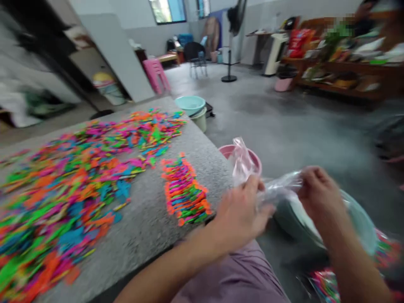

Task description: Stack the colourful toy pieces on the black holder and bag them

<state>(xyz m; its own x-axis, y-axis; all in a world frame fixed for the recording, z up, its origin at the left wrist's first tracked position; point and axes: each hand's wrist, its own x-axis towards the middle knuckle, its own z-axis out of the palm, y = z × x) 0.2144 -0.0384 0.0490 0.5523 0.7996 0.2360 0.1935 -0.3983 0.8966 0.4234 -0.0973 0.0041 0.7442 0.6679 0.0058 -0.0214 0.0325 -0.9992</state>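
Hold the clear plastic (282,186) lightly taut between the fingers (311,174) — pinched by the right hand (320,195), seemingly by the left hand (241,208) too, but too blurred to tell — and avoid the stacked pieces (185,191) left of the left fingers.

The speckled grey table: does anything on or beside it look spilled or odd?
Nothing looks clearly spilled or damaged, though blur hides detail. Loose colourful pieces lie jumbled across the table; one small batch, neatly lined up apart, stands out by contrast. Both hands hold crumpled clear plastic.
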